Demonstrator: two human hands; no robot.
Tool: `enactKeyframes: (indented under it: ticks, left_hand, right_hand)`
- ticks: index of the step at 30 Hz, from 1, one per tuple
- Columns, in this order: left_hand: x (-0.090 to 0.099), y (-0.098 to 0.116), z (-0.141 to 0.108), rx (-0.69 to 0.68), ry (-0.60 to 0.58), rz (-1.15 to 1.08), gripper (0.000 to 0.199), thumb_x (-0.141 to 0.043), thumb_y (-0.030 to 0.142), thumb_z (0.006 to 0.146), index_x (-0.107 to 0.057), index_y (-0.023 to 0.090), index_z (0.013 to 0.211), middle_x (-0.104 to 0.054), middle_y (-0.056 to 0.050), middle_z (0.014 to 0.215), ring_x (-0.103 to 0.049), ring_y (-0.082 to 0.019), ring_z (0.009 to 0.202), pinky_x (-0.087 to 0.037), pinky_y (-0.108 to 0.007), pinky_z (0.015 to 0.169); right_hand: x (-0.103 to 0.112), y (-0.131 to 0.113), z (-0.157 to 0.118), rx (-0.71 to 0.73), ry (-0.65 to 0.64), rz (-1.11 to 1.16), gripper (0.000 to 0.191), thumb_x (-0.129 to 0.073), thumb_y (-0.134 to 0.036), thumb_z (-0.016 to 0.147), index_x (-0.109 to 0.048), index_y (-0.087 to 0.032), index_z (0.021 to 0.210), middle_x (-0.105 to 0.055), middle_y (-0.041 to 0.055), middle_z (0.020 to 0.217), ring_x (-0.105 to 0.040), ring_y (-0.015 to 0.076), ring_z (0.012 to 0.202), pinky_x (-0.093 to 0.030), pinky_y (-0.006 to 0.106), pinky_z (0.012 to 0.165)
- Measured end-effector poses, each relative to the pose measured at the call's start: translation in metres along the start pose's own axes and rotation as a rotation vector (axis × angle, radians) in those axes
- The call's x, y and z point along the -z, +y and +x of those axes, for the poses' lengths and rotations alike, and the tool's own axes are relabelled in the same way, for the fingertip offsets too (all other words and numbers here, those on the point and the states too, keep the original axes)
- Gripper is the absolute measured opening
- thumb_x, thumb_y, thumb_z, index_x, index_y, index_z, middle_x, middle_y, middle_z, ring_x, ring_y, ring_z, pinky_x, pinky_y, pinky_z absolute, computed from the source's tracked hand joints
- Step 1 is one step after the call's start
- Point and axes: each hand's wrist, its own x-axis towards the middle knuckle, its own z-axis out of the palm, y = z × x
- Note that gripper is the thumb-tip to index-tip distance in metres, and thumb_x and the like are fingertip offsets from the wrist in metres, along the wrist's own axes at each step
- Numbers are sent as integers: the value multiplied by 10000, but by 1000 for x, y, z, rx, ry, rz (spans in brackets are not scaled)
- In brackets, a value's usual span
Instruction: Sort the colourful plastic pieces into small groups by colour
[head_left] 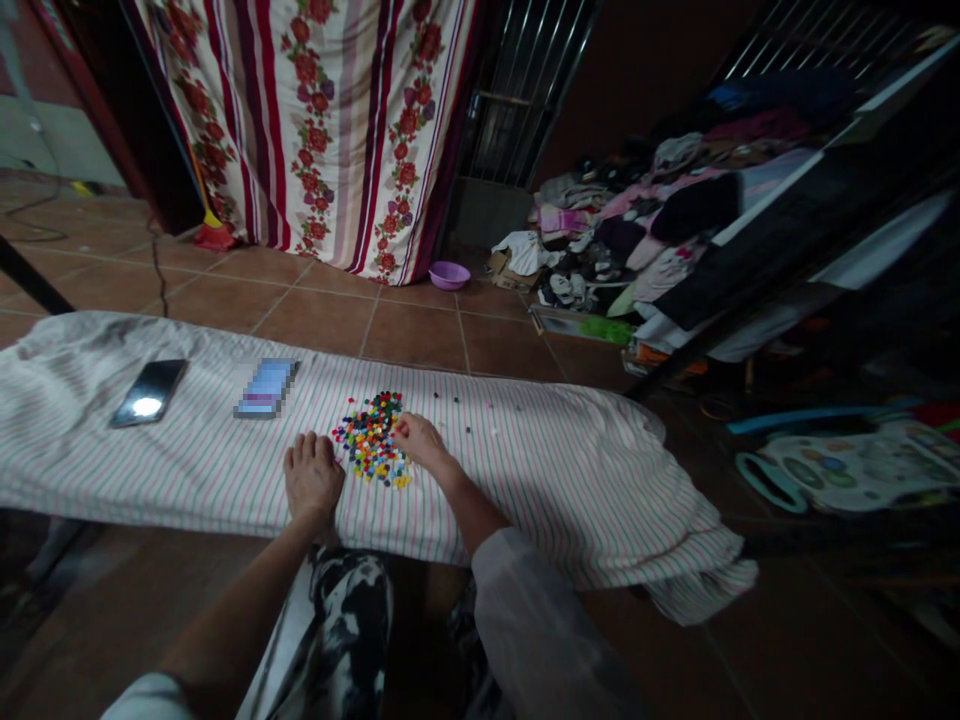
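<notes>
A heap of small multicoloured beads [371,440] lies on a striped white cloth [555,490] spread over a low, narrow surface. My left hand [313,478] rests palm down on the cloth just left of the heap, fingers apart and holding nothing. My right hand [420,443] lies against the heap's right edge, its fingers bunched; whether they hold a bead is hidden. A few stray dark beads [454,400] sit farther right. Left of my hands lie a black smartphone [148,393] and a second phone with a pixelated screen [266,388].
The cloth's edges drop to a brown tiled floor [315,320]. Beyond it stand a purple plastic basin [448,275], a floral striped curtain [322,120] and a large heap of clothes [637,210]. A colourful plastic toy [847,465] lies at the right.
</notes>
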Motion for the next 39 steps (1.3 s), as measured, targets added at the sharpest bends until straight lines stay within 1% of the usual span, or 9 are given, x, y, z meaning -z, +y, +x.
enactKeyframes:
  ticks: [6, 11, 15, 18, 22, 26, 29, 34, 39]
  left_hand:
    - [2, 0, 0, -15, -2, 15, 340, -422, 200, 848, -611, 111, 1117, -571, -170, 1352, -442, -321, 1329, -320, -462, 1108]
    - [0, -1, 0, -10, 11, 8, 332, -409, 196, 855, -610, 124, 1109, -579, -163, 1334, -438, -312, 1331, -311, -455, 1111]
    - [0, 0, 0, 3, -3, -5, 336, -414, 200, 852, -607, 130, 1118, -570, -166, 1342, -435, -301, 1334, -302, -454, 1114]
    - [2, 0, -1, 2, -6, -1, 333, -424, 207, 847, -606, 133, 1116, -568, -169, 1345, -434, -302, 1332, -302, -453, 1111]
    - [5, 2, -1, -16, -4, 23, 321, -400, 207, 856, -607, 131, 1089, -581, -171, 1317, -450, -308, 1308, -327, -456, 1084]
    - [8, 3, -1, -25, 5, 25, 306, -409, 207, 849, -610, 148, 1072, -589, -163, 1298, -452, -299, 1301, -328, -449, 1078]
    - [8, 3, -1, -18, 8, 21, 306, -411, 206, 849, -615, 158, 1072, -596, -160, 1283, -457, -293, 1295, -327, -447, 1073]
    - [6, 2, -1, -26, -5, 55, 299, -404, 210, 857, -608, 149, 1066, -595, -165, 1281, -465, -298, 1285, -339, -439, 1061]
    - [5, 1, -1, -37, -1, 70, 297, -397, 215, 868, -604, 140, 1066, -589, -167, 1291, -466, -299, 1286, -347, -436, 1057]
  right_hand:
    - [-9, 16, -9, 12, 144, 248, 119, -578, -176, 790, -580, -225, 899, -632, -33, 777, -588, 119, 690, -422, 207, 652]
    - [-6, 33, -25, -40, 217, 339, 68, -573, -209, 789, -568, -232, 853, -645, -27, 763, -622, 125, 695, -471, 219, 675]
    - [4, 57, -43, -100, 317, 365, 79, -538, -238, 795, -571, -241, 866, -669, -15, 792, -647, 141, 744, -504, 253, 726]
    - [17, 79, -57, -156, 395, 347, 104, -524, -264, 787, -576, -240, 874, -682, -3, 816, -659, 155, 769, -515, 279, 755]
    - [37, 106, -69, -288, 501, 281, 138, -514, -268, 767, -589, -221, 874, -696, 32, 868, -662, 170, 774, -521, 302, 776]
    - [52, 129, -78, -387, 564, 246, 172, -499, -250, 770, -617, -211, 889, -712, 59, 907, -669, 178, 804, -524, 306, 792]
    - [59, 144, -83, -449, 592, 214, 192, -492, -236, 776, -639, -207, 896, -718, 63, 902, -667, 180, 803, -521, 302, 787]
    - [70, 161, -86, -542, 600, 146, 214, -500, -224, 795, -659, -180, 932, -728, 92, 921, -672, 184, 826, -503, 286, 782]
    - [79, 172, -84, -575, 611, 91, 207, -498, -200, 811, -671, -187, 923, -732, 77, 915, -668, 178, 832, -491, 279, 792]
